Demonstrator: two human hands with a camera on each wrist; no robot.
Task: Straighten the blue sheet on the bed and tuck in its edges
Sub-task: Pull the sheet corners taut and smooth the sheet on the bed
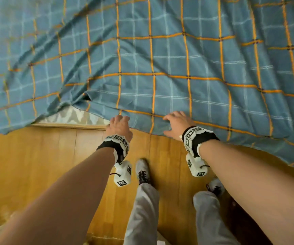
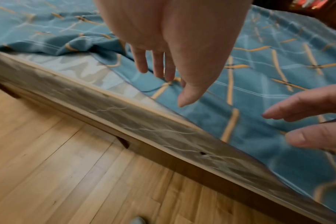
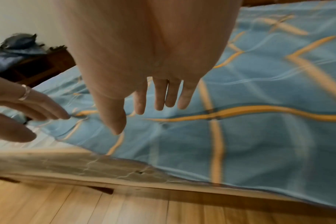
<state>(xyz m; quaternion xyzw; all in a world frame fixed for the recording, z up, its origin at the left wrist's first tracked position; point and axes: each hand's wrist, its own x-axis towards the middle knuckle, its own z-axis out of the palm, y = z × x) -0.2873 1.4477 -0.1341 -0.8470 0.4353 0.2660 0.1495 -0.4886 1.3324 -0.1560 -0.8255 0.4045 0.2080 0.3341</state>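
Note:
The blue sheet [image 1: 160, 59] with an orange and white grid covers the bed, rumpled, with a diagonal fold running up to the left. Its near edge hangs over the bed side on the right and is pulled back at the left, baring a patch of mattress [image 1: 72, 116]. My left hand [image 1: 118, 124] hovers over the sheet's near edge, fingers straight and holding nothing [image 2: 159, 66]. My right hand [image 1: 174, 124] is spread beside it over the sheet, fingers loose, also holding nothing [image 3: 159, 97]. The sheet [image 2: 259, 91] and the sheet [image 3: 259, 136] lie below both palms.
The wooden bed frame [image 2: 163, 156] runs along a wood plank floor [image 1: 54, 156]. My feet in grey shoes [image 1: 142, 171] stand close to the bed. A dark wooden piece of furniture with dark cloth on it [image 3: 19, 60] stands beyond the bed.

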